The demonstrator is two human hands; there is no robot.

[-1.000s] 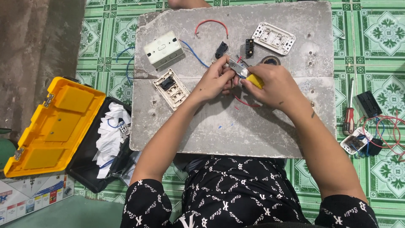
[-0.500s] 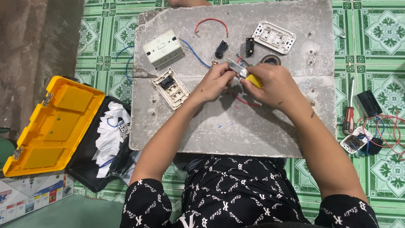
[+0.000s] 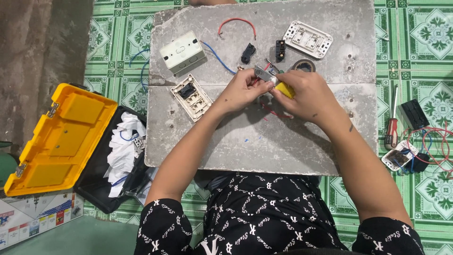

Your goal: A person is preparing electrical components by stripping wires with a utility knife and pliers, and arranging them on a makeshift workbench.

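Note:
Over the grey slab (image 3: 283, 141), my right hand (image 3: 309, 94) grips a yellow-handled cutter (image 3: 278, 84), its metal blade end (image 3: 262, 73) pointing up and left. My left hand (image 3: 243, 89) pinches a thin red wire (image 3: 273, 112) right at the blade. The wire's end is hidden between my fingers. A cream switch frame (image 3: 192, 97) lies just left of my left hand. Behind my hands sit two small black switch modules (image 3: 248, 53) (image 3: 280, 50) and a roll of black tape (image 3: 302, 66).
A white junction box (image 3: 182, 51) with a blue wire (image 3: 218, 56), a loose red wire (image 3: 237, 23) and a white faceplate (image 3: 307, 39) lie at the slab's far side. An open yellow toolbox (image 3: 59, 139) stands left. A red-handled screwdriver (image 3: 391, 123) and tangled wires (image 3: 424, 146) lie right.

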